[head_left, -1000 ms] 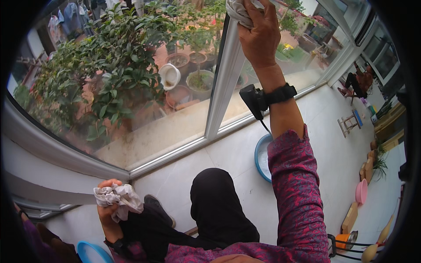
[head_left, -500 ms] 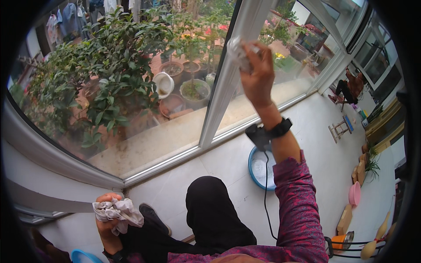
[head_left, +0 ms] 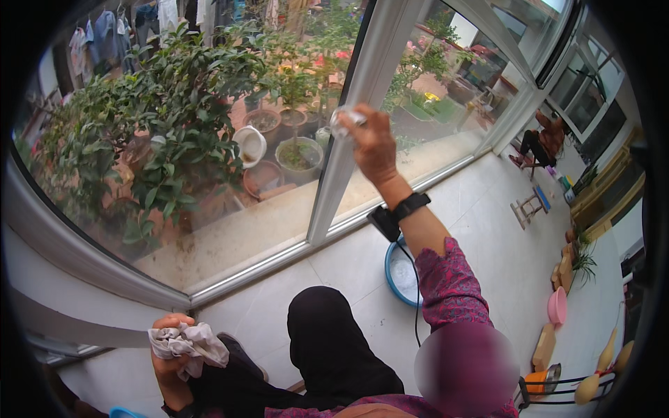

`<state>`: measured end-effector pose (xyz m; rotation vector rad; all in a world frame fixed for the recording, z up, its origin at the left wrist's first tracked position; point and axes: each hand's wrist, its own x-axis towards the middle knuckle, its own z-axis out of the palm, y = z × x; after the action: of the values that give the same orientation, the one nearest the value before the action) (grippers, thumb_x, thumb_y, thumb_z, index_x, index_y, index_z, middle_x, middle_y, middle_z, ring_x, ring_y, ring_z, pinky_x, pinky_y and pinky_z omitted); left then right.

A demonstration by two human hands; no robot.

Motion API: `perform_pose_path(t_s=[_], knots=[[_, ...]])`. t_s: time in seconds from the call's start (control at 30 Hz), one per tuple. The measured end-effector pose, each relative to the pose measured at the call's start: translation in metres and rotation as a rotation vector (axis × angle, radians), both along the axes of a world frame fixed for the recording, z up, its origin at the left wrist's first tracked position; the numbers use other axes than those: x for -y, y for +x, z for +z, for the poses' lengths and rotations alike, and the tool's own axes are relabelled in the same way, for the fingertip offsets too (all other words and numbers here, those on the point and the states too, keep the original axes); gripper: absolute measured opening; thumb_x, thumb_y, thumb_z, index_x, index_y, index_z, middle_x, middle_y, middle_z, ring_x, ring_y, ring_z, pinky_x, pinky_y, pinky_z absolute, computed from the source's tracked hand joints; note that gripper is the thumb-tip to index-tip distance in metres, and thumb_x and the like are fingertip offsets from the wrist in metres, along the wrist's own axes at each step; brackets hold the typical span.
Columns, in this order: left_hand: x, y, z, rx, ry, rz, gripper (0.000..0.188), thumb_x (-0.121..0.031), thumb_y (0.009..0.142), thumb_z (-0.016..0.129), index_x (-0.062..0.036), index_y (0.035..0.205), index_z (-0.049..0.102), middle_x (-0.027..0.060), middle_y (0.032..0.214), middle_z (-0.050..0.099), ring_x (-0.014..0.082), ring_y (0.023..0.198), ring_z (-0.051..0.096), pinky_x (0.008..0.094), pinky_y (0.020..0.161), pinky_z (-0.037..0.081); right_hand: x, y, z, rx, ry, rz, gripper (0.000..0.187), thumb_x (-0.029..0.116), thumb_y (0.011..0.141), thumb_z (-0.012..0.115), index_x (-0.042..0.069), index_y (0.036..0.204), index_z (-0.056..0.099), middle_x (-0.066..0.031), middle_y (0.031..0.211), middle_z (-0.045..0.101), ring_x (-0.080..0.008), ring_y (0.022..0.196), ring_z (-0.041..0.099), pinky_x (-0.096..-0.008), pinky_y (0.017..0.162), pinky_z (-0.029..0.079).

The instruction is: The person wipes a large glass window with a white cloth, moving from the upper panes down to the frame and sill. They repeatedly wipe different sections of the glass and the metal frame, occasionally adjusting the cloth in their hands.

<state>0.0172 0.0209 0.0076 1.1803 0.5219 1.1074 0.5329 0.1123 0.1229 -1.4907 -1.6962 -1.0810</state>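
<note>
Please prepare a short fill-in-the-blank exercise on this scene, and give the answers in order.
1. The left hand holds a crumpled cloth; the raised hand at the white frame is the ____ one.
2. In the picture, the basin just left of the patterned sleeve is ____ in colour.
3. The colour of the person's trousers is ____.

Missing words: right; blue; black.

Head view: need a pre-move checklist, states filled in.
1. Left hand closed on crumpled cloth: ok.
2. Right hand closed on pale rag: ok.
3. Rag pressed on white window post: cannot tell; they overlap in the picture, but contact isn't clear.
4. Black cable clear of blue basin: cannot tell; it crosses in front of it.
5. Basin upright: ok.
6. Second blue basin fully in view: not ok; only part shows at the lower edge.
</note>
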Motion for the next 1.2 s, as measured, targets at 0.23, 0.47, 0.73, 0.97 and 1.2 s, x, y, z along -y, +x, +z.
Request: perform_pose_path(t_s=[0.23,0.47,0.73,0.97,1.2], knots=[[0.000,-0.002,0.000,0.022,-0.041,-0.027,0.071,-0.004,0.057,0.076,-0.0036,0.124,0.055,0.0207,0.119,0.057,0.0262,0.107,0.058,0.0357,0.094,0.048,0.004,0.031,0.040,-0.414,0.157,0.269,0.052,-0.009,0.068,0.062,0.012,0.114,0.072,-0.0127,0.109,0.060,-0.0302,0.098,0.060,-0.0372,0.084,0.051],[0.001,0.003,0.002,-0.030,-0.040,0.023,0.068,-0.004,0.058,0.075,-0.0037,0.123,0.055,0.0210,0.119,0.057,0.0267,0.108,0.057,0.0373,0.094,0.048,-0.052,0.092,0.246,-0.401,0.530,0.226,0.036,0.005,0.084,0.059,0.004,0.120,0.066,-0.0195,0.099,0.067,-0.0339,0.094,0.063,-0.0387,0.087,0.049],[0.001,0.003,0.007,-0.106,0.006,0.009,0.065,-0.002,0.058,0.071,-0.0050,0.121,0.054,0.0201,0.116,0.057,0.0269,0.106,0.057,0.0375,0.094,0.048,-0.060,0.098,0.145,-0.294,0.549,0.169,0.043,0.012,0.076,0.067,0.005,0.118,0.068,-0.0175,0.103,0.065,-0.0377,0.098,0.061,-0.0419,0.085,0.050],[-0.002,0.006,0.008,-0.174,0.059,-0.001,0.065,0.000,0.057,0.067,-0.0048,0.121,0.054,0.0199,0.116,0.057,0.0268,0.107,0.056,0.0386,0.096,0.046,-0.030,0.049,-0.044,-0.578,0.380,0.096,0.045,-0.005,0.076,0.061,0.000,0.121,0.064,-0.0182,0.111,0.057,-0.0396,0.103,0.057,-0.0425,0.088,0.048],[-0.004,0.011,0.006,-0.162,0.030,-0.022,0.068,-0.003,0.059,0.070,-0.0035,0.125,0.053,0.0203,0.121,0.056,0.0276,0.112,0.055,0.0387,0.099,0.045,0.057,0.033,-0.195,-0.755,-0.386,-0.121,0.050,-0.003,0.073,0.064,0.006,0.121,0.067,-0.0151,0.106,0.058,-0.0339,0.099,0.060,-0.0361,0.085,0.049]])
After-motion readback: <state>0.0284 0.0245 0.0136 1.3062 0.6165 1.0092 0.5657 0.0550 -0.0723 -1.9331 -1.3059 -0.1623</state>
